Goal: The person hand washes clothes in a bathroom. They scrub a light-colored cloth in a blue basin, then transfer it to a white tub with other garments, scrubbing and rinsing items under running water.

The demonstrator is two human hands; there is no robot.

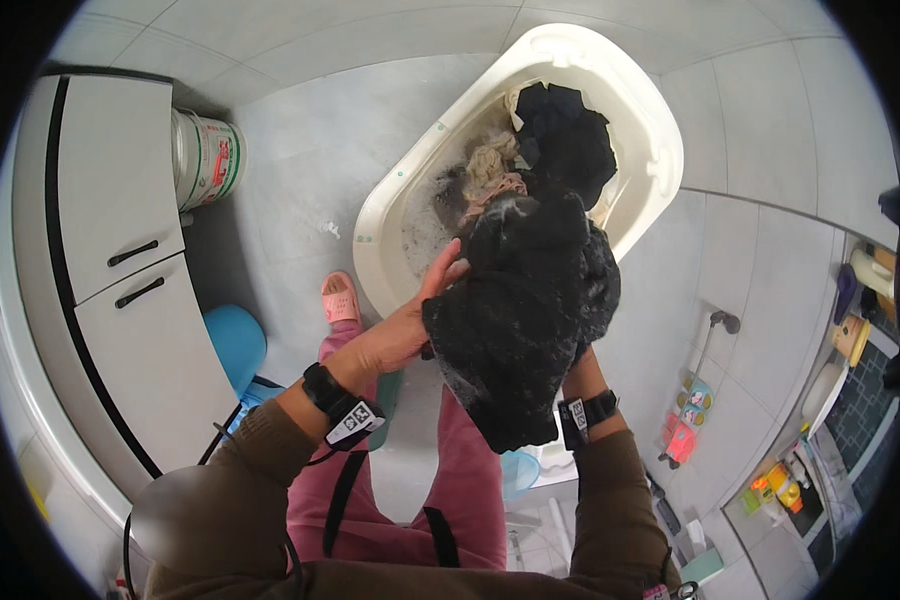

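Note:
A large wet black garment (520, 310), flecked with suds, is held up over the near end of a cream plastic tub (660, 150). My left hand (410, 325) grips its left side, with the thumb and a finger showing against the cloth. On the other side, my right hand (582, 375) reaches under the garment; its fingers are hidden by the fabric. More black cloth (570, 140) lies in the tub at the far end. Beside it, beige and pinkish cloths (490, 170) sit in foamy water (425, 220).
Left of me stand a white cabinet (120, 200) with black handles, a white bucket (210, 155) and a blue plastic item (235, 345). A pale blue basin (519, 474) is near my legs. On the right wall hang a shower head (725, 321) and a shelf with bottles (780, 487).

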